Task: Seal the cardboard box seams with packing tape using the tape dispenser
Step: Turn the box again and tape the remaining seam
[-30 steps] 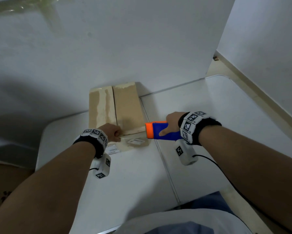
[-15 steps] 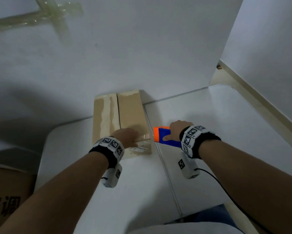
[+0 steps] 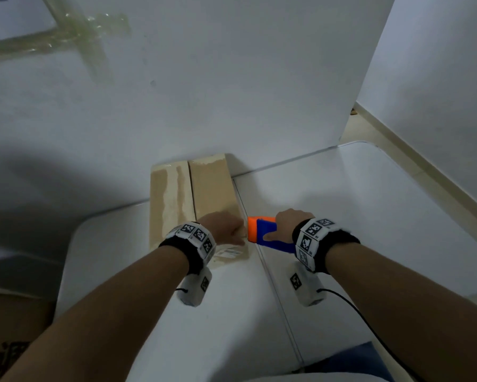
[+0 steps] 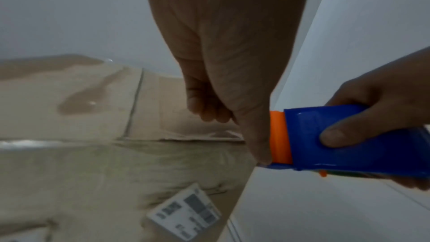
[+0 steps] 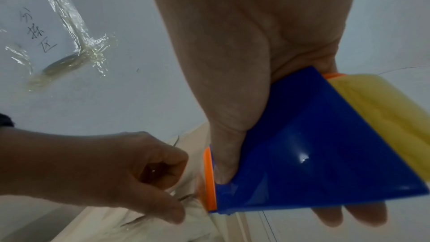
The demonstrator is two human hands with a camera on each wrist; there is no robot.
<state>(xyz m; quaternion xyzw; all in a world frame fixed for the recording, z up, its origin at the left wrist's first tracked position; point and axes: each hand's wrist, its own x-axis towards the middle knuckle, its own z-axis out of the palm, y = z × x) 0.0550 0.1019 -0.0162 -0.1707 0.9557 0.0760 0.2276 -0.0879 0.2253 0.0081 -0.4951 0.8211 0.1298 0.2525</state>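
A brown cardboard box (image 3: pixel 173 197) stands on the white table against the wall, with glossy clear tape over its top and a white label (image 4: pixel 186 213) on its near face. My left hand (image 3: pixel 231 232) is at the box's near right corner, fingers curled into a loose fist. In the left wrist view its thumb (image 4: pixel 258 141) presses down at the box edge, touching the orange end of the tape dispenser (image 3: pixel 262 230). My right hand (image 3: pixel 284 227) grips the blue dispenser body (image 5: pixel 302 154) just right of the box. The yellowish tape roll (image 5: pixel 384 117) shows behind the blue body.
The table (image 3: pixel 369 216) has a seam running toward me just right of the box. A white wall panel (image 3: pixel 231 92) rises directly behind the box, with old tape strips (image 3: pixel 74 31) stuck on it. Another cardboard carton (image 3: pixel 8 340) sits low at the left.
My left hand has slid right along the box's near edge, from the middle seam to the right corner beside the dispenser. The right hand has stayed beside the box, still holding the dispenser.
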